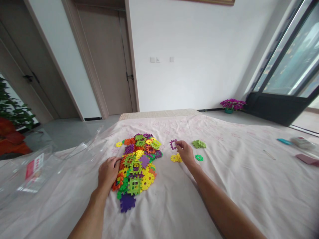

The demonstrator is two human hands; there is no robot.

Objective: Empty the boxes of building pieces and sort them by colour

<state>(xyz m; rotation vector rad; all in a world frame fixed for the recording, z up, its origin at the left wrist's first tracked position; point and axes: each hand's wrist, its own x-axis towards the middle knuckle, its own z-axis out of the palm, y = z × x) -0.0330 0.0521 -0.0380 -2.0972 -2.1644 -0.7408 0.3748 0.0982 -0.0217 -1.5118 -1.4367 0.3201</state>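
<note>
A heap of colourful plastic interlocking tiles [137, 162] lies on a pale cloth-covered surface [224, 186]. My left hand [108, 172] rests curled against the heap's left edge, fingers touching orange and green pieces. My right hand [185, 152] reaches to the right of the heap and pinches a purple square frame tile [173, 144]. Under that hand lie yellow round pieces [175, 158]. A small stack of light green tiles [198, 144] and a single green round piece [199, 157] sit just right of it.
A clear plastic bag [37, 166] with a red label lies at the left. Small items, among them a teal object [284, 141] and a dark red card [307, 158], sit at the far right. Doors, a potted plant and a glass window stand beyond.
</note>
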